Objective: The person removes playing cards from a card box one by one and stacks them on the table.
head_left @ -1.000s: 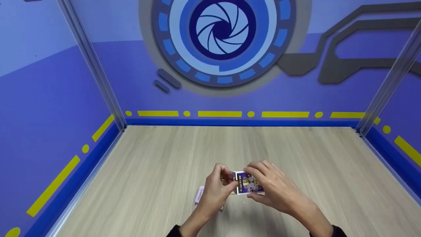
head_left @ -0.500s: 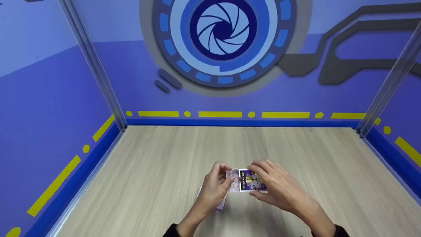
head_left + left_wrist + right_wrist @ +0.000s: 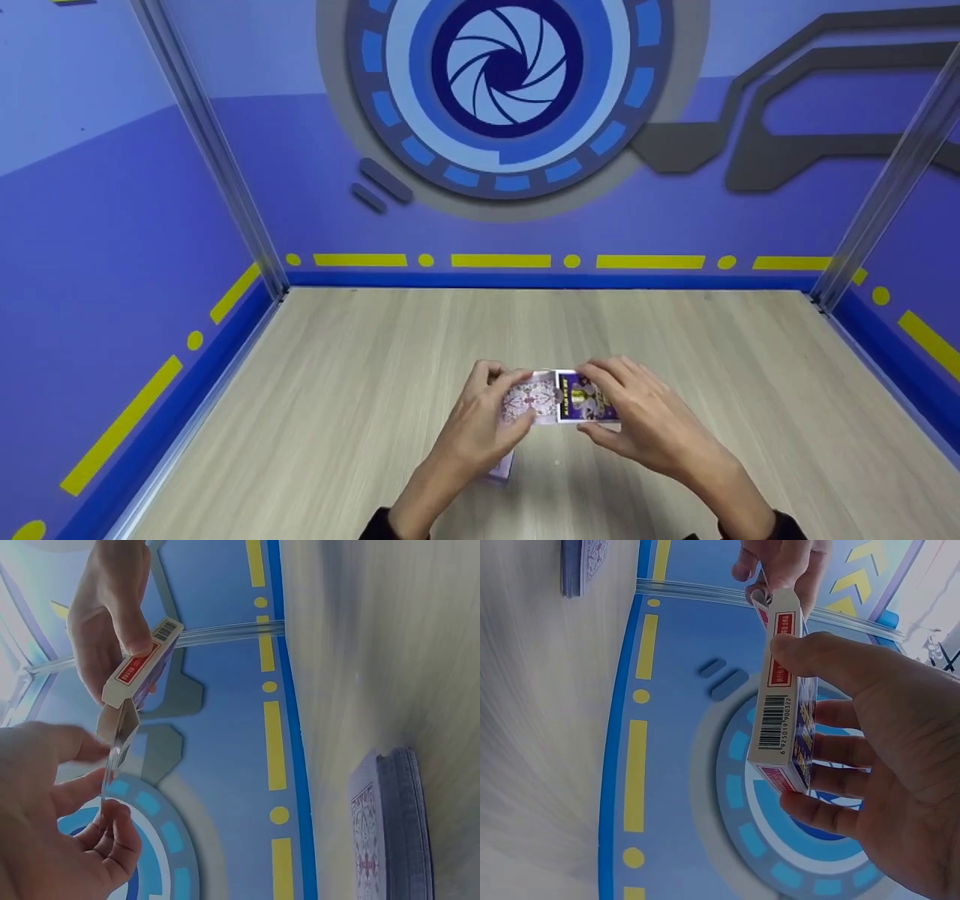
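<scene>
My right hand [image 3: 637, 412] grips a purple-and-white playing card box [image 3: 589, 397], thumb on one narrow side and fingers on the opposite one. In the right wrist view the box [image 3: 780, 697] shows a barcode and red label, with its end flap open toward my left hand. My left hand [image 3: 480, 416] pinches a thin playing card [image 3: 531, 399] with a pink-patterned back, at the box's open end. Whether it is one card or a few, I cannot tell. On the table below lies a deck of cards [image 3: 390, 832], mostly hidden behind my left wrist in the head view.
The wood-grain table [image 3: 360, 360] carries the deck. Blue printed panels [image 3: 480, 232] with yellow dashes and metal corner posts [image 3: 217, 150] stand around its back and sides. Both hands are raised above the surface.
Both hands have risen slightly away from me, and the box has shifted right. The patterned card back has come into view between my left hand and the box.
</scene>
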Demonstrator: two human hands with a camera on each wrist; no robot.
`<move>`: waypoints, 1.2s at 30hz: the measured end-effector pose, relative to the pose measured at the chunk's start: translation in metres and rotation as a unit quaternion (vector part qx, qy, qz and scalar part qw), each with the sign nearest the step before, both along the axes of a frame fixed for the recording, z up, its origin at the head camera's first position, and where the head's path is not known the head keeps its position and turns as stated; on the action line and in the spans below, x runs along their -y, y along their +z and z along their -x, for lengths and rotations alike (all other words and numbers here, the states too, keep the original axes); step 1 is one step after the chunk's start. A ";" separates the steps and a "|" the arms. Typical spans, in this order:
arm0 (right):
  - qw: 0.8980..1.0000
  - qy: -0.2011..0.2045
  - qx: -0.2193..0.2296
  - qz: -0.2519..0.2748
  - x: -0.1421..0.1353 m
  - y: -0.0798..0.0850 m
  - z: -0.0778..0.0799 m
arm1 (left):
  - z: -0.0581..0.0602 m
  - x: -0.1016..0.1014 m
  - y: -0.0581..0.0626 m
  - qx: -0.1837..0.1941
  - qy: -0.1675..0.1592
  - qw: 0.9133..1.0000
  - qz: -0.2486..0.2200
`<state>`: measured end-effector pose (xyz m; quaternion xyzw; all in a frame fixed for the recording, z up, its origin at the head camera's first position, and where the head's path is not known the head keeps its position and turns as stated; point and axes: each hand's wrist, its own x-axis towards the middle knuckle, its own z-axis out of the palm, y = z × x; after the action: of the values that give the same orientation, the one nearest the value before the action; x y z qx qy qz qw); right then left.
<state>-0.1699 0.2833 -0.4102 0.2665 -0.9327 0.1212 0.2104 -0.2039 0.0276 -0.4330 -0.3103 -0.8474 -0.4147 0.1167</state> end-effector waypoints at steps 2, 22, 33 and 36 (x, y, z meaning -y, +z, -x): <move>1.000 0.002 0.000 -0.001 0.001 0.000 0.000 | 0.000 0.001 0.000 -0.019 -0.004 0.999 0.032; 1.000 0.005 -0.005 0.021 -0.012 0.003 0.001 | 0.005 0.023 0.012 -0.060 0.013 0.988 0.143; 0.998 -0.049 0.030 0.030 -0.033 0.010 0.000 | 0.012 0.042 0.017 -0.015 0.003 0.979 0.201; 0.997 -0.061 0.039 0.027 -0.038 0.010 -0.001 | 0.013 0.044 0.016 -0.004 0.004 0.977 0.214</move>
<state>-0.1686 0.3209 -0.3999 0.1980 -0.9512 0.1436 0.1880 -0.2167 -0.0163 -0.4166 -0.3268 -0.9173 -0.2215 0.0526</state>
